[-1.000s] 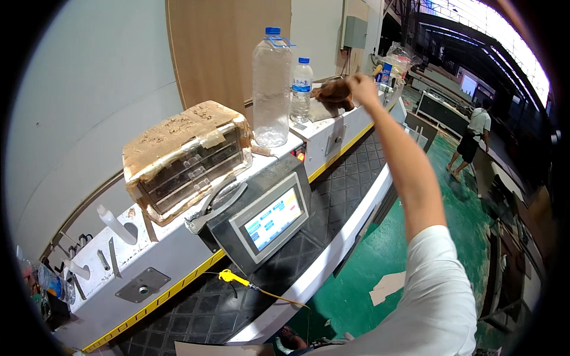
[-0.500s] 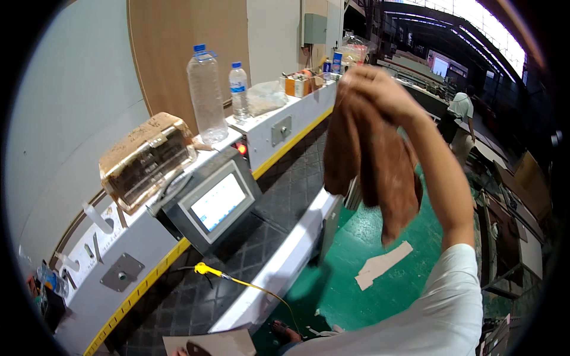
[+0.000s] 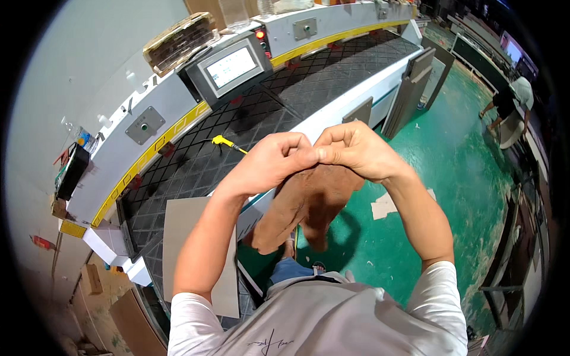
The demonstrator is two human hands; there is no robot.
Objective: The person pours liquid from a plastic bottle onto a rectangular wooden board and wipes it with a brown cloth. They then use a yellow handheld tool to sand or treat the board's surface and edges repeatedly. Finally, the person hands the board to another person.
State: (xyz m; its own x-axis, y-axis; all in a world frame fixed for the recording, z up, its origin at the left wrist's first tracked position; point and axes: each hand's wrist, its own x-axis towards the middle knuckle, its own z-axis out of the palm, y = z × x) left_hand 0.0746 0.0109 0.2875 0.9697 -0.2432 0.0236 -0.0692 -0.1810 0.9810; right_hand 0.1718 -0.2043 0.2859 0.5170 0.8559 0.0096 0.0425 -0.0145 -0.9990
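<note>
A limp brown cloth (image 3: 309, 202) hangs in front of my body, above the green floor. My left hand (image 3: 270, 161) is closed on its top edge, with thumb and forefinger pinching it. My right hand (image 3: 361, 151) pinches the same edge close beside, and the two thumbs meet at the middle. Below the hands the cloth falls in uneven lobes. A flat grey-beige board (image 3: 189, 255) lies at the left, partly behind my left forearm, on the machine's dark ribbed bed (image 3: 279, 113).
A control screen (image 3: 231, 71) stands on the machine's white side rail, beside a dusty box-shaped block (image 3: 181, 44). A yellow connector (image 3: 222, 141) rests on the bed. Dark panels (image 3: 408, 92) lean against the machine's end. Another person (image 3: 519, 98) bends at the far right. Cardboard scraps (image 3: 383, 207) lie on the floor.
The cloth was held up high at the right in my right hand, blurred by motion. It is now lower and nearer my body, with both hands on it. The view has tilted downward.
</note>
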